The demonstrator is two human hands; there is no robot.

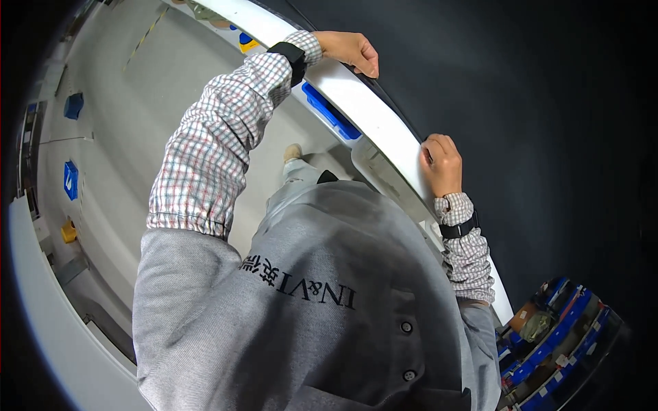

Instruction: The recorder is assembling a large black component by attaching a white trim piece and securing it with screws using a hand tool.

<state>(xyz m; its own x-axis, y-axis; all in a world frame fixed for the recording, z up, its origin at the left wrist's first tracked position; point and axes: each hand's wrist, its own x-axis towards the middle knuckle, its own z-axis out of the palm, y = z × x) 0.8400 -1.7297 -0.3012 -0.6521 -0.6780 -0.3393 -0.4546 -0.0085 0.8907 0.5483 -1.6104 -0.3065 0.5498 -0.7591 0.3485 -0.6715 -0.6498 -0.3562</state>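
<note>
A broad black sheet (507, 103) spreads over the white-edged table (384, 127), and its dark border runs along the white edge between my hands. My left hand (353, 53) reaches across that edge at the upper middle, its fingers curled down and closed at the sheet's border. Lower and to the right, my right hand (442, 164) is also closed at the border, with its fingers bent toward the thumb. The fingertips of both hands are partly hidden. Checked sleeves with black bands cover both wrists.
Below the table edge sits a blue bin (331, 111), with a pale translucent bin (384, 168) beside it. Shelves with blue bins (558, 329) stand at the lower right. Grey floor (171, 75) lies to the left, with a yellow object (69, 231) farther off.
</note>
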